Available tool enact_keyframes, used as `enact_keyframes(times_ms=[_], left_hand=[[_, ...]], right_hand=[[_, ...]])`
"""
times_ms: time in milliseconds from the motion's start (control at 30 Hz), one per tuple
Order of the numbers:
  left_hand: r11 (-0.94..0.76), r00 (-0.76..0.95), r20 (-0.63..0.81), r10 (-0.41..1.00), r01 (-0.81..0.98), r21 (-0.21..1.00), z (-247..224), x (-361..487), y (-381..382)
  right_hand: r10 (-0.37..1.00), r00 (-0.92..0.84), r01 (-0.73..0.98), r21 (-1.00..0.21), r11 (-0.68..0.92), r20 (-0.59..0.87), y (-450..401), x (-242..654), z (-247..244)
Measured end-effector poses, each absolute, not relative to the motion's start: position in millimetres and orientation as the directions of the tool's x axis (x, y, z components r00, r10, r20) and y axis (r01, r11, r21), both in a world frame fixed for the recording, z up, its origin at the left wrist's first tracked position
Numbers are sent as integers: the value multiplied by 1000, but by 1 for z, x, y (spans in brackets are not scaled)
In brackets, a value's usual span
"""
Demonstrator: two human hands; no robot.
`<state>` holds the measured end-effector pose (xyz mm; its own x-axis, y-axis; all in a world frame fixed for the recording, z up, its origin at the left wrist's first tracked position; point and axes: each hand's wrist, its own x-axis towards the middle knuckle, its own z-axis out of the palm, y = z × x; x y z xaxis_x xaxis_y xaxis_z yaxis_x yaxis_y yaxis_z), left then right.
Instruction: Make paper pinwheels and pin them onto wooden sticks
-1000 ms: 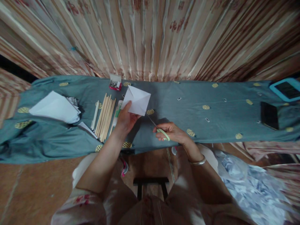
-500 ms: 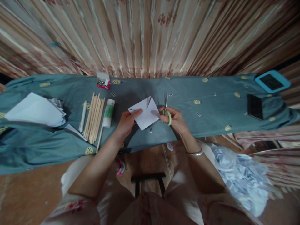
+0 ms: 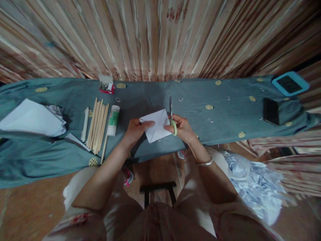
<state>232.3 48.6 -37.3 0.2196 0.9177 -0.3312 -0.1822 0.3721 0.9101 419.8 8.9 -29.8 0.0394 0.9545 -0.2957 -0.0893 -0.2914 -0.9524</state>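
A square of white paper [image 3: 157, 122] with dark diagonal lines, which look like slits or creases, is held over the table in front of me. My left hand [image 3: 136, 130] pinches its left side, thumb on top. My right hand [image 3: 182, 128] is closed around scissors [image 3: 174, 126] with pale green handles, their blades pointing away from me. Its thumb also rests on the right edge of the paper. The fingers beneath the sheet are hidden.
Left of my hands lie a white-and-green glue tube [image 3: 113, 120], several wooden sticks [image 3: 97, 125], a white pen-like stick [image 3: 85, 124] and stacked paper [image 3: 32, 118]. Behind them stands a small box of metal bits [image 3: 106, 85]. At right are a phone [image 3: 271, 111] and a blue-framed tablet [image 3: 291, 83].
The paper has turned in my hands, its edges now lying differently. My right thumb has come onto its right edge, and the scissors have shifted left with that hand.
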Motion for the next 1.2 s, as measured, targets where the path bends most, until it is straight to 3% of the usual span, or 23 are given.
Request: enact_keyframes(times_ms=[167,300,400,533,800,1200], left_hand=[[371,145,-350,926,-167,913,-31,218,63],[377,88,-367,926,-300,876,-30,217,66],[415,199,-364,910,-423,806,-33,230,55],[427,327,-314,891,-375,823,-40,252,35],[343,109,-325,939,-270,900,-54,257,34],[210,-21,-232,973,-351,913,-44,227,67]], right_hand=[[963,58,-44,-964,-262,-264,4,429,-31],[951,195,-76,-970,-230,-241,6,432,-36],[904,367,-139,-973,-182,-221,11,429,-41],[881,416,-182,-970,-161,-225,16,418,-46],[936,251,-155,-965,-213,-247,11,399,-45],[922,-183,-55,-932,-357,-342,-8,415,-30]])
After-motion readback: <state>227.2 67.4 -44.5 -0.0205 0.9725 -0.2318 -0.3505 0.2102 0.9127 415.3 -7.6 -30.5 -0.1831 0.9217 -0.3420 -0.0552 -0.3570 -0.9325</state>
